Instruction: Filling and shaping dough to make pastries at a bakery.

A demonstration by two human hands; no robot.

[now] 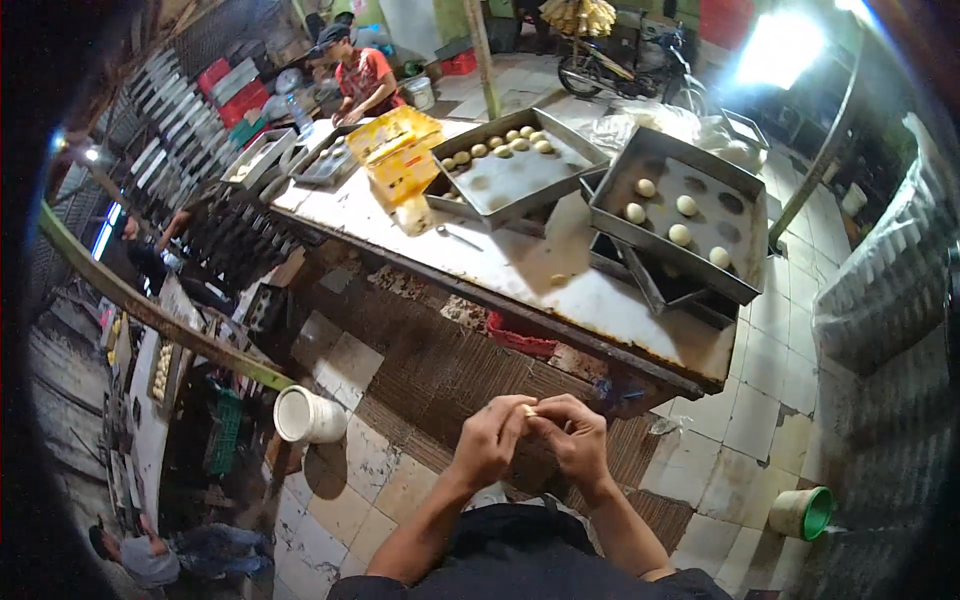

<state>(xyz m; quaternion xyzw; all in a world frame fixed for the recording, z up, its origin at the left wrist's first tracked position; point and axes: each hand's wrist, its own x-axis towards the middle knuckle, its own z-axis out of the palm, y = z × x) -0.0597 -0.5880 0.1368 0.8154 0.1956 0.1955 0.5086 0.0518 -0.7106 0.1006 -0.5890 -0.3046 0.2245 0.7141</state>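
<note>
In front of my body, my left hand (490, 442) and my right hand (574, 438) meet at the fingertips. Both are closed in a pinch on one small pale piece of dough (529, 410), mostly covered by the fingers. Beyond them stands a long worktable (540, 272). At its right end, a metal tray (742, 278) holds several round dough balls (687, 205), spaced apart, and rests on other stacked trays. Another metal tray (498, 218) lies left of it, with dough balls gathered along its far side.
Yellow plastic crates (395, 150) and a metal tool (459, 238) lie on the table. A white bucket (310, 415) stands on the floor at left, a green-rimmed pail (803, 514) at right. A person in red (366, 80) works at the far end; a motorbike (630, 70) is parked behind.
</note>
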